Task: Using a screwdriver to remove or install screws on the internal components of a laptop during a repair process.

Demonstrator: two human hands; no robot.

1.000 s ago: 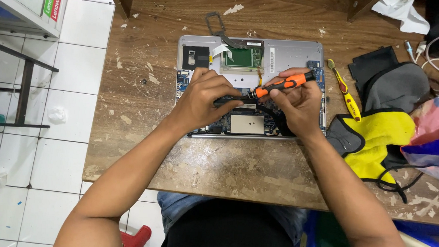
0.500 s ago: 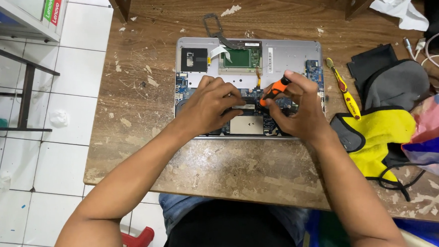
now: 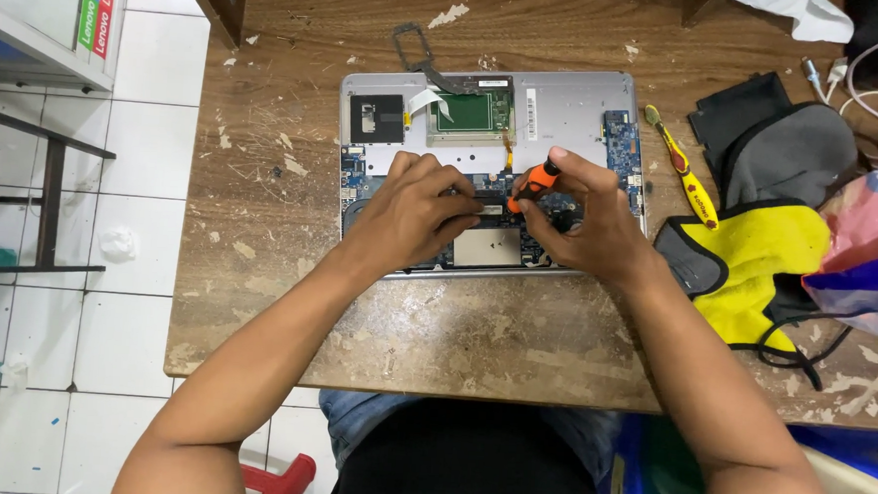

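- On the worn wooden table [image 3: 256, 298], toward its far edge and about midway along it, lies an opened laptop base [image 3: 576, 109], silver, its long axis running left to right along the table, boards and a green-framed part bared.
- Near the table's right edge, just right of the laptop base, lies a yellow and grey cloth [image 3: 759, 259], with a dark grey pouch [image 3: 789, 155] beyond it toward the far right corner.
- The left hand [image 3: 411, 215] rests palm down on the lower middle of the laptop base, fingers curled and pressing on the parts there; it grasps nothing that I can make out.
- The right hand [image 3: 586, 220] sits just beside it, its fingers pinched around an orange-handled screwdriver [image 3: 535, 182].
- That screwdriver stands steeply, handle tilted up and to the right, tip pointing down and left into the board between the two hands.
- A second yellow-handled screwdriver [image 3: 685, 175] lies just off the laptop base's right edge, its long axis slanting from far left to near right.
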